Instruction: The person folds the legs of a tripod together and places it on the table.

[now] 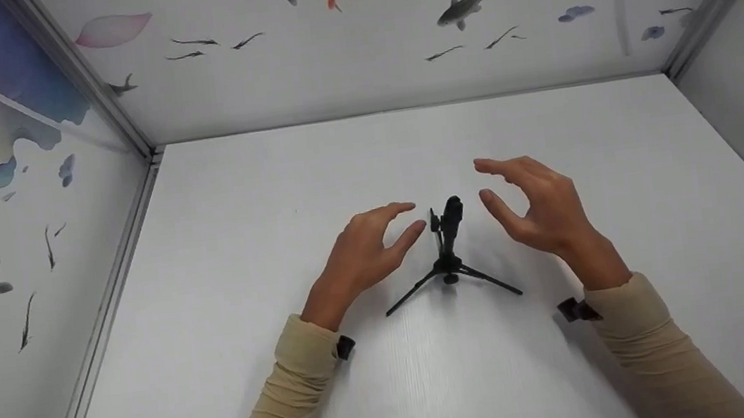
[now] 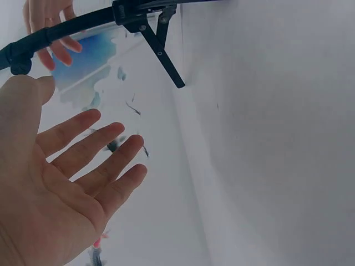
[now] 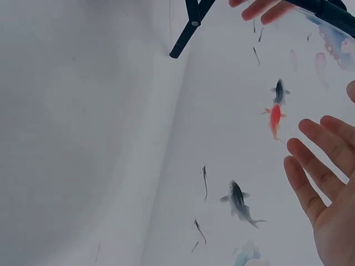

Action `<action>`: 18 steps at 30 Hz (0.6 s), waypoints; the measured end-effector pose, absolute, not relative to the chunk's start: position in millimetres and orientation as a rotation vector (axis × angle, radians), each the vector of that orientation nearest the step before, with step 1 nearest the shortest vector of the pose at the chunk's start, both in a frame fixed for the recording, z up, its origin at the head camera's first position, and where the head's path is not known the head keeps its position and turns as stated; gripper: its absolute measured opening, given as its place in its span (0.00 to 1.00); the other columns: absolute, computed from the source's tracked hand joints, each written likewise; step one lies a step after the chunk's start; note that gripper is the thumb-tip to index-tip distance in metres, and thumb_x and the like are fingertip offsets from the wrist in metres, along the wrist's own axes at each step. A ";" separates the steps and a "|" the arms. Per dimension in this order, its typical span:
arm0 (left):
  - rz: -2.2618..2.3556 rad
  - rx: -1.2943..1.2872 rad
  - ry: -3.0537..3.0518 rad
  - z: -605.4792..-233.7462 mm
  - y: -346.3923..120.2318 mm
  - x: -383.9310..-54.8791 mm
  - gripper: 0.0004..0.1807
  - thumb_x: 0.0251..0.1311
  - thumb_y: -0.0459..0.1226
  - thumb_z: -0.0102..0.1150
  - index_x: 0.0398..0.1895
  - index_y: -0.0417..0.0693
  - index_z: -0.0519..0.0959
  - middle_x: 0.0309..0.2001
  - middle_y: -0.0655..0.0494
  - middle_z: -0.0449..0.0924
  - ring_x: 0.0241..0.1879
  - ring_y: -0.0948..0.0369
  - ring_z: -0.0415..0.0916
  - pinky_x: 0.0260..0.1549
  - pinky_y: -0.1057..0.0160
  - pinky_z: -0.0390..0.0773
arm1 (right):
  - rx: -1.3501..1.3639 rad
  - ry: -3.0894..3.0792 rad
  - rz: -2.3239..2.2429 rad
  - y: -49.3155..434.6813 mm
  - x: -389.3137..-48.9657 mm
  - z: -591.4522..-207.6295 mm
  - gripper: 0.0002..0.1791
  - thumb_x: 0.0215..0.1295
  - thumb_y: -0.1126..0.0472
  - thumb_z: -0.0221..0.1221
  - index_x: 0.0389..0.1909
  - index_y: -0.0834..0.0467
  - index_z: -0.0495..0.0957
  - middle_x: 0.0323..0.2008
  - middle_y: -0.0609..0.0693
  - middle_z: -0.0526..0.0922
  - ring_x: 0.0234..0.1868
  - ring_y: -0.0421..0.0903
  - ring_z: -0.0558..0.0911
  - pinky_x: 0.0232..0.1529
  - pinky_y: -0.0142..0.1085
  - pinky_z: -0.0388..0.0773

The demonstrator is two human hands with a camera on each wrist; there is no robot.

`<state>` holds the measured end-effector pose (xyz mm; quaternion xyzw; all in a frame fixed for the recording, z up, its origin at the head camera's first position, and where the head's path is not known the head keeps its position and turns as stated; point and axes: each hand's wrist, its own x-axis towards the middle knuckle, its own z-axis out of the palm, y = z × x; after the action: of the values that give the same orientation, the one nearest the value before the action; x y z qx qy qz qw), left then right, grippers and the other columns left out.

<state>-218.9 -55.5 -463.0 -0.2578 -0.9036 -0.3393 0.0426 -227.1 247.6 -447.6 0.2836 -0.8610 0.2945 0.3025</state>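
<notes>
A small black tripod [image 1: 448, 263] stands upright on the white table, its legs spread. The slim post leads up to a dark head part [image 1: 452, 212], with a thinner piece beside it on the left. My left hand [image 1: 369, 246] is just left of the post, fingers extended and thumb tip close beside the thinner piece. On the other side my right hand [image 1: 542, 206] is held apart from the tripod, thumb and fingers spread. Both palms face the tripod. The left wrist view shows the tripod's post [image 2: 83, 25] above the thumb; a tripod leg [image 3: 186, 36] enters the right wrist view from above.
White panels printed with fish and blue washes enclose the white table [image 1: 234, 183] at the back [image 1: 368, 60] and both sides. Metal frame posts [image 1: 109, 92] stand at the back corners. Dark wrist devices [image 1: 576, 309] sit at the beige sleeve cuffs.
</notes>
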 end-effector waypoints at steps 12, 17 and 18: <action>-1.038 -0.890 -2.770 -464.5 -49.7 -218.4 0.22 0.80 0.50 0.60 0.67 0.52 0.83 0.61 0.51 0.90 0.59 0.54 0.89 0.60 0.51 0.86 | 1.033 -2.280 0.923 239.0 -223.4 -443.9 0.25 0.70 0.65 0.65 0.67 0.53 0.84 0.59 0.47 0.91 0.57 0.48 0.89 0.56 0.32 0.83; -1.032 -0.926 -2.781 -466.1 -48.4 -218.3 0.18 0.79 0.46 0.63 0.64 0.50 0.85 0.59 0.53 0.90 0.56 0.55 0.90 0.58 0.53 0.87 | 1.111 -2.292 0.974 235.2 -220.8 -443.1 0.27 0.69 0.68 0.63 0.69 0.53 0.83 0.59 0.46 0.91 0.51 0.47 0.90 0.51 0.36 0.86; -1.039 -0.933 -2.785 -466.3 -48.3 -217.9 0.18 0.79 0.45 0.63 0.64 0.50 0.85 0.59 0.53 0.91 0.55 0.55 0.90 0.57 0.53 0.87 | 1.121 -2.299 0.987 234.5 -220.0 -442.7 0.27 0.69 0.69 0.63 0.69 0.53 0.83 0.59 0.47 0.91 0.50 0.47 0.90 0.50 0.37 0.86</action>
<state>-217.9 -48.3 -466.3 -0.2995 -0.8939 -0.3334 0.0134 -220.0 234.5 -442.7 0.4005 -0.8220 0.3528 0.1986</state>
